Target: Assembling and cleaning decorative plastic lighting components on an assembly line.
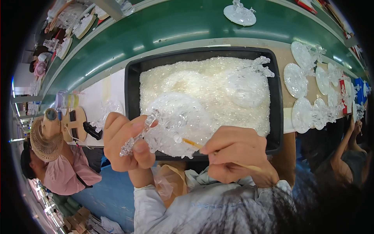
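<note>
My left hand (126, 142) is closed on a clear plastic ornament (181, 111) by its knobbly, see-through figure, whose round frosted disc hangs over the tray. My right hand (237, 156) pinches a thin brush-like stick (191, 143) with a yellowish front part. The stick's pale tip meets or nearly meets the ornament near the disc's lower part; I cannot tell if it touches. Below both hands is a black tray (276, 113) filled with glittering clear flakes (210, 72). A second clear ornament (246, 87) lies on the flakes at the right.
Several clear disc ornaments (296, 80) stand on the table right of the tray. Beyond it runs a green conveyor belt (175, 33) carrying another ornament (239, 15). A black clamp-like object (92, 130) lies at left. A person in pink (72, 171) sits to the left; another person's arm (343, 156) shows at right.
</note>
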Demonstrator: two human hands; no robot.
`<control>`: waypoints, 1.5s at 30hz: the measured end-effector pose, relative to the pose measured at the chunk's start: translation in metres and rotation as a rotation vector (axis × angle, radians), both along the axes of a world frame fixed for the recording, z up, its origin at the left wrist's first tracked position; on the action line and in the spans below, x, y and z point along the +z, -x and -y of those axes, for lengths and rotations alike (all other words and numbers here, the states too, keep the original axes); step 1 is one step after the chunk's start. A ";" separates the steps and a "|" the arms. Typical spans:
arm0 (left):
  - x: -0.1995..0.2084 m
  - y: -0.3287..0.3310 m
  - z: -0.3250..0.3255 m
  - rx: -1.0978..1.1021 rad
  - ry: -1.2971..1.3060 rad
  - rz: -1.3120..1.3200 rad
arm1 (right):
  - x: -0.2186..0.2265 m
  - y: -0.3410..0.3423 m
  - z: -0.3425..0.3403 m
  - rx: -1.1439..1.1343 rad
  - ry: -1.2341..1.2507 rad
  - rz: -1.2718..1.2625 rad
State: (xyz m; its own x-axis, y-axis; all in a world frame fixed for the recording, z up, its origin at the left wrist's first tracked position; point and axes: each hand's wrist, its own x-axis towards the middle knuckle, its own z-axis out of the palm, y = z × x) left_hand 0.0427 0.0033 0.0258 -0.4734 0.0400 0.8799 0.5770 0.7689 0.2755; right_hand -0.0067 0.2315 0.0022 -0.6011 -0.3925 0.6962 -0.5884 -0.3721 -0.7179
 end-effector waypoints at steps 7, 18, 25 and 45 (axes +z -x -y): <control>-0.006 -0.003 0.001 0.072 -0.180 -0.028 | 0.003 0.003 -0.018 -0.118 0.246 0.023; -0.023 -0.007 0.017 0.182 -0.099 -0.243 | 0.000 0.001 -0.013 -0.180 0.231 0.012; -0.030 -0.020 0.026 0.138 -0.144 -0.172 | -0.001 0.000 -0.008 -0.212 0.279 0.026; -0.024 -0.011 0.003 0.207 -0.403 -0.110 | 0.005 0.002 -0.022 -0.062 0.178 0.053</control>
State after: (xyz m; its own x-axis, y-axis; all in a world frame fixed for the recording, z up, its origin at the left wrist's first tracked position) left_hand 0.0534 0.0001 0.0019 -0.3384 -0.4009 0.8513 0.4650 0.7153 0.5217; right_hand -0.0085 0.2531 0.0068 -0.6578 -0.2265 0.7183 -0.5777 -0.4602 -0.6742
